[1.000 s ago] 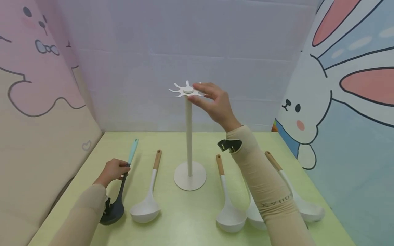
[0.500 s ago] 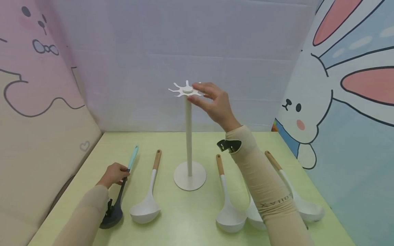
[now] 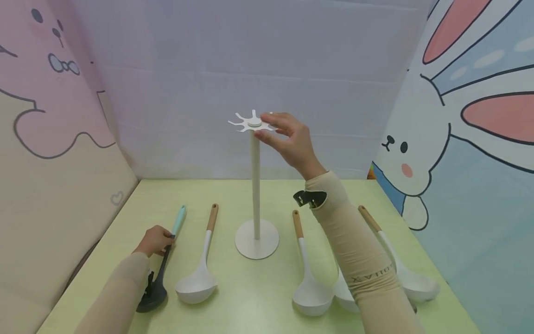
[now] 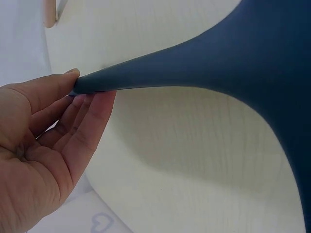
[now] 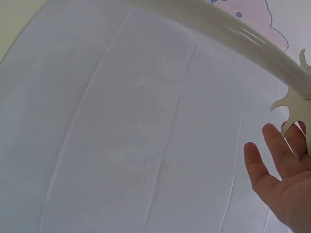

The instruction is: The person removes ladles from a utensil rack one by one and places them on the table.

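Observation:
My left hand (image 3: 155,240) pinches a dark ladle (image 3: 164,265) at its shaft, just below the turquoise handle. The ladle's bowl points toward me at the table's left side. In the left wrist view, thumb and fingers meet on the narrow end of the dark shaft (image 4: 146,71). At the centre stands a white utensil stand (image 3: 256,185) on a round base, topped by a ring of hooks. My right hand (image 3: 294,144) holds that top at its right side, thumb in front and fingers behind. The right wrist view shows its outer fingers (image 5: 255,162) spread away from the hooks.
A white ladle (image 3: 197,285) with a wooden handle lies left of the stand. Right of it lie another white ladle (image 3: 313,297), one partly hidden under my right sleeve (image 3: 363,250), and one farther right (image 3: 419,284). Printed cloth walls (image 3: 258,55) enclose the table's back and sides.
My left hand and the dark ladle's handle have come down in the head view, toward me. The right hand stays on top of the stand.

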`<state>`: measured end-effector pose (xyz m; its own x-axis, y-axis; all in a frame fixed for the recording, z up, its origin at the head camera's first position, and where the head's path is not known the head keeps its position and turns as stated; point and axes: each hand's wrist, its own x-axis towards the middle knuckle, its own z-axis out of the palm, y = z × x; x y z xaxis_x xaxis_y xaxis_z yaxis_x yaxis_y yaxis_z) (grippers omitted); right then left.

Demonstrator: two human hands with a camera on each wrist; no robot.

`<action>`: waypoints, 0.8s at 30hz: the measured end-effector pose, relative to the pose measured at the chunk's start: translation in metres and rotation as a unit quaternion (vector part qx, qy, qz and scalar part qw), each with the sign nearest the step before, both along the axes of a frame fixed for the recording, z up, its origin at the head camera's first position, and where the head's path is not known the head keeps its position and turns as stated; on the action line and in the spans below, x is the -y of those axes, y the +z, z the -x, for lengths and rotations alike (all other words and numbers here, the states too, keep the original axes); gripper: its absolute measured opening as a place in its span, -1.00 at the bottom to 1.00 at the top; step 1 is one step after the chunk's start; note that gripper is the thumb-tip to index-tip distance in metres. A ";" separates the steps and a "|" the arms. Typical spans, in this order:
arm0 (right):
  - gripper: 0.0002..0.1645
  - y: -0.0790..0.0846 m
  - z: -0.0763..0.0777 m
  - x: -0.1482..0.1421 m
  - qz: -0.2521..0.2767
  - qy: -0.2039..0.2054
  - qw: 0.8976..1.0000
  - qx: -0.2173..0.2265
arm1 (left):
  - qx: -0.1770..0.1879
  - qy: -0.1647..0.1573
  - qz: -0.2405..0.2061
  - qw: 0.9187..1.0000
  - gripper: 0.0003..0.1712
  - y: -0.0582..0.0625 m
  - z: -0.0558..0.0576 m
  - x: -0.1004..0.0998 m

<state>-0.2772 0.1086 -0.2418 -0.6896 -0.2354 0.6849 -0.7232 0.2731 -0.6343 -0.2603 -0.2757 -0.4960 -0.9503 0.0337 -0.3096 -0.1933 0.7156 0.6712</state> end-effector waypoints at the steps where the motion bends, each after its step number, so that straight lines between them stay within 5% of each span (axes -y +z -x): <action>1: -0.50 0.000 0.000 0.000 0.001 0.001 1.000 0.001 | -0.004 0.000 0.003 1.000 -0.65 -0.001 0.000 0.000; 24: -0.52 -0.004 -0.001 0.002 -0.003 -0.014 1.000 0.006 | -0.029 0.027 0.035 0.999 -0.65 -0.009 -0.005 -0.001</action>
<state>-0.2764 0.1063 -0.2454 -0.7044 -0.2203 0.6747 -0.7073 0.2979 -0.6411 -0.2550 -0.2748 -0.5054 -0.9666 -0.0382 -0.2534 -0.1951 0.7507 0.6312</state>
